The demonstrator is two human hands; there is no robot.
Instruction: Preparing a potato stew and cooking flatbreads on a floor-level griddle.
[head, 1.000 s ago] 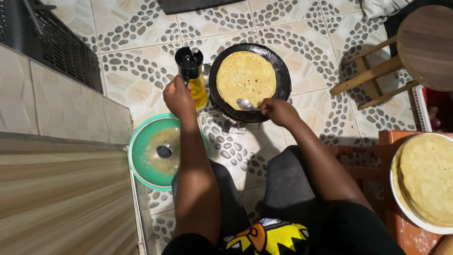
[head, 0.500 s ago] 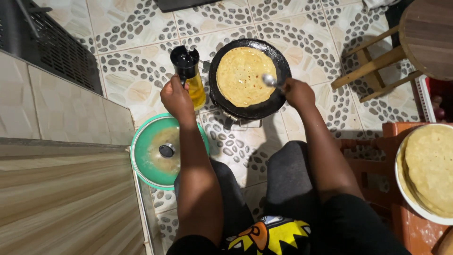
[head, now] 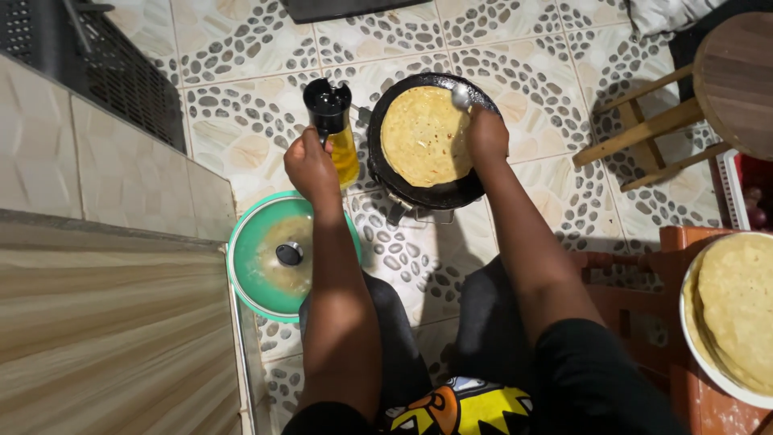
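Observation:
A black round pan (head: 419, 192) sits on a small burner on the tiled floor, with a yellow flatbread (head: 423, 135) lying flat in it. My right hand (head: 486, 135) reaches over the pan's far right side and holds a metal spoon (head: 460, 97) whose bowl rests near the flatbread's far edge. My left hand (head: 309, 164) grips a glass oil bottle (head: 336, 129) with a black pour top, half full of yellow oil, standing just left of the pan.
A green bowl with a glass lid (head: 278, 256) stands by my left knee. A white plate (head: 699, 338) stacked with cooked flatbreads rests on a red stool at the right. A wooden stool (head: 708, 89) stands at the far right, a tiled counter (head: 88, 242) at the left.
My right hand has carried the spoon round the flatbread, from the pan's near edge along the right side to its far right edge. The left hand has stayed on the oil bottle.

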